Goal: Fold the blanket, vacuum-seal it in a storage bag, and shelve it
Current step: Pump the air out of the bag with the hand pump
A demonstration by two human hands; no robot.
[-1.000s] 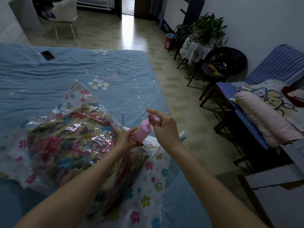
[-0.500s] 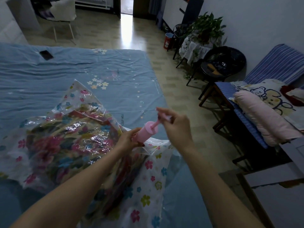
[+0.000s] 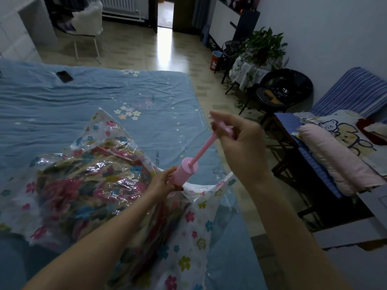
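While the left hand (image 3: 165, 181) grips the barrel of the one pink hand pump (image 3: 185, 171), its fingers curled round the lower part of the cylinder, the right hand (image 3: 236, 143) pinches the pump's handle (image 3: 225, 128) up and to the right of those fingers, with the thin pink rod (image 3: 204, 148) drawn well out of the barrel and slanting between the two hands. The head view shows a single storage bag (image 3: 194, 225), clear plastic printed with small flowers, lying on the bed just below and to the left of the left fingers; the pump's foot meets the bag right under them, though the valve itself is hidden by the hand. Inside the bag, to the left of the left fingers, sits one folded blanket (image 3: 83, 185) with a bold floral pattern, the plastic crinkled over it. The blue bedsheet (image 3: 104, 105) spreads beyond both hands, and one dark phone (image 3: 65, 76) lies on it far up and left of the fingers. To the right of the right fingers, well apart, one pink pillow (image 3: 335, 160) rests on a striped daybed (image 3: 356, 91).
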